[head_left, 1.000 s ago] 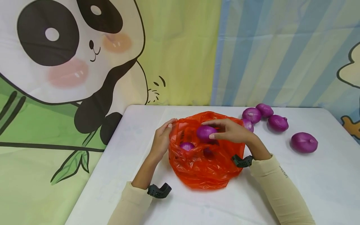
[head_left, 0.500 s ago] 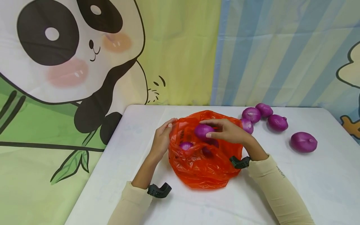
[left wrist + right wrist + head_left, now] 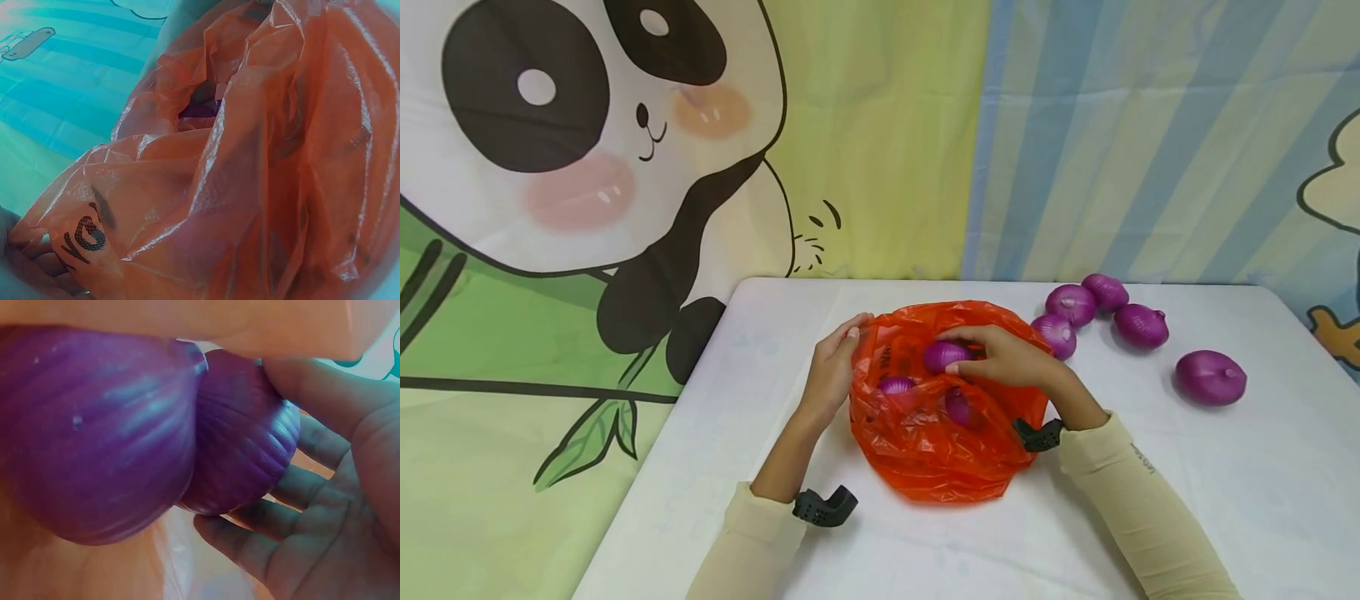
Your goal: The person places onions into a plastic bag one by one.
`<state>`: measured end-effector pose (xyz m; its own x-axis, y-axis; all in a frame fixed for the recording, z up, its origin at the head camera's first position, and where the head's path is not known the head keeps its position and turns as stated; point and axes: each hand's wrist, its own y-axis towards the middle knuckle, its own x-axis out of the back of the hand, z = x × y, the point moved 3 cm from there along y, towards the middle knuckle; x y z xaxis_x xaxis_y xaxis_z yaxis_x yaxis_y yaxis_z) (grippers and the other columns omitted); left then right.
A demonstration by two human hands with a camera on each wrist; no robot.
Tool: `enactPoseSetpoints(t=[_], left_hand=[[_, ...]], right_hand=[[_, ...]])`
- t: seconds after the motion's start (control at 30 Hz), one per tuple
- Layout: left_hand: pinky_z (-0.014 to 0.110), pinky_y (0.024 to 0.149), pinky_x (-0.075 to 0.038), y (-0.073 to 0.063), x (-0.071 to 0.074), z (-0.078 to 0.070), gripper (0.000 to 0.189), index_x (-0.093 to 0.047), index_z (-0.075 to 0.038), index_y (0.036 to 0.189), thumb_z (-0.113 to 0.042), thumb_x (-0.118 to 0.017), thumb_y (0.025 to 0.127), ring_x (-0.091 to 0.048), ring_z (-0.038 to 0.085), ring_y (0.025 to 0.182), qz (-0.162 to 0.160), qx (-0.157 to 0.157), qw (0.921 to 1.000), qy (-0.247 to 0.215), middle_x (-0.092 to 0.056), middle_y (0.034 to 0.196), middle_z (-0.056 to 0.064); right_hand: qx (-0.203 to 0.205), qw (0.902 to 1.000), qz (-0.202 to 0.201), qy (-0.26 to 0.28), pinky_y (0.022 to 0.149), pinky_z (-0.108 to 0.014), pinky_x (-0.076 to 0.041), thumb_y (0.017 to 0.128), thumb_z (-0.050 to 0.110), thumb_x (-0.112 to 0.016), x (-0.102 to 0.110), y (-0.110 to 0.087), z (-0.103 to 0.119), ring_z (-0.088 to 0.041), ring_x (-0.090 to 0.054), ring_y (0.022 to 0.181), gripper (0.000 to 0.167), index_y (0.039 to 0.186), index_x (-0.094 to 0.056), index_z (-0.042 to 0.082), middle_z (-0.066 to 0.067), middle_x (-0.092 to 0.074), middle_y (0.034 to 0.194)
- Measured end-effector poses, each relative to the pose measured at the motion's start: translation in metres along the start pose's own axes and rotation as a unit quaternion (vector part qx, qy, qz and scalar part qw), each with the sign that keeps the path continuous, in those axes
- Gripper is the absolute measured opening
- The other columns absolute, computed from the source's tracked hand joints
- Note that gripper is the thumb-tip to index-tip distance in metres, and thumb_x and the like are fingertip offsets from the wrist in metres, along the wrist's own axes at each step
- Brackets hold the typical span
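Gripping a crosswise onion (image 3: 943, 358), right fingers (image 3: 247, 545) curl; left fingers (image 3: 841, 333) pinch a bag (image 3: 943, 471).

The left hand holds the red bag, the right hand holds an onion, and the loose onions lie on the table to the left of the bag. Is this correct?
Not quite: the loose onions lie on the table to the right of the red bag, as the head view shows. The rest is correct.

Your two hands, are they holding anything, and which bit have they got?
Yes. The left hand grips the red bag by the left side of its rim. The right hand holds an onion by its sides, in the bag's opening.
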<state>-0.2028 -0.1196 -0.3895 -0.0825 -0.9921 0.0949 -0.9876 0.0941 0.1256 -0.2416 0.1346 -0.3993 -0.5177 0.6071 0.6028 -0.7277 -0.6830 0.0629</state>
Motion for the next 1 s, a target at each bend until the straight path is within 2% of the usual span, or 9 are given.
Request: enactPoseSetpoints(t=[0.23, 0.37, 0.57, 0.8, 1.0], left_hand=[[0.034, 0.106, -0.038, 0.000, -0.001, -0.002, 0.041, -0.049, -0.006, 0.142, -0.021, -0.036, 0.106, -0.047, 0.020, 0.130, -0.001, 0.002, 1.0000, 0.003, -0.052, 0.140, 0.007], [0.034, 0.107, -0.037, 0.000, 0.000, -0.002, 0.042, -0.049, -0.005, 0.142, -0.021, -0.035, 0.106, -0.047, 0.019, 0.130, -0.002, -0.003, 1.0000, 0.006, -0.052, 0.140, 0.006], [0.032, 0.106, -0.038, 0.000, -0.001, -0.003, 0.041, -0.049, -0.003, 0.141, -0.019, -0.035, 0.106, -0.048, 0.020, 0.129, 0.003, -0.008, 0.9998, -0.019, -0.052, 0.140, 0.009], [0.033, 0.108, -0.036, 0.000, -0.001, -0.002, 0.041, -0.047, -0.001, 0.142, -0.018, -0.035, 0.106, -0.047, 0.020, 0.130, 0.001, -0.007, 0.9999, -0.008, -0.051, 0.141, 0.008], [0.033, 0.108, -0.035, 0.001, -0.001, -0.001, 0.041, -0.047, -0.002, 0.142, -0.018, -0.035, 0.107, -0.047, 0.020, 0.130, -0.002, -0.006, 1.0000, -0.004, -0.051, 0.141, 0.008]], right_hand=[[-0.011, 0.9987, 0.023, -0.044, 0.098, -0.048, -0.046, 0.093, 0.030, -0.068, 0.002, -0.005, 0.002, -0.026, -0.050, 0.124, 0.053, 0.138, -0.054, 0.008, -0.007, -0.055, 0.136], [-0.006, 0.9984, 0.030, -0.047, 0.099, -0.048, -0.045, 0.093, 0.030, -0.067, 0.003, -0.007, 0.004, -0.026, -0.050, 0.124, 0.051, 0.139, -0.054, 0.008, -0.007, -0.055, 0.136], [0.009, 0.9990, 0.031, -0.031, 0.103, -0.048, -0.042, 0.095, 0.024, -0.065, 0.007, -0.009, 0.007, -0.026, -0.049, 0.126, 0.049, 0.139, -0.053, 0.006, -0.008, -0.054, 0.137], [0.022, 0.9988, 0.033, 0.030, 0.104, -0.045, -0.040, 0.092, 0.012, -0.068, 0.011, -0.011, 0.008, -0.031, -0.048, 0.128, 0.052, 0.139, -0.050, -0.001, -0.016, -0.052, 0.139], [0.032, 0.9976, 0.030, 0.054, 0.103, -0.047, -0.040, 0.091, 0.011, -0.070, 0.014, -0.014, 0.012, -0.034, -0.048, 0.128, 0.054, 0.139, -0.049, -0.003, -0.019, -0.051, 0.139]])
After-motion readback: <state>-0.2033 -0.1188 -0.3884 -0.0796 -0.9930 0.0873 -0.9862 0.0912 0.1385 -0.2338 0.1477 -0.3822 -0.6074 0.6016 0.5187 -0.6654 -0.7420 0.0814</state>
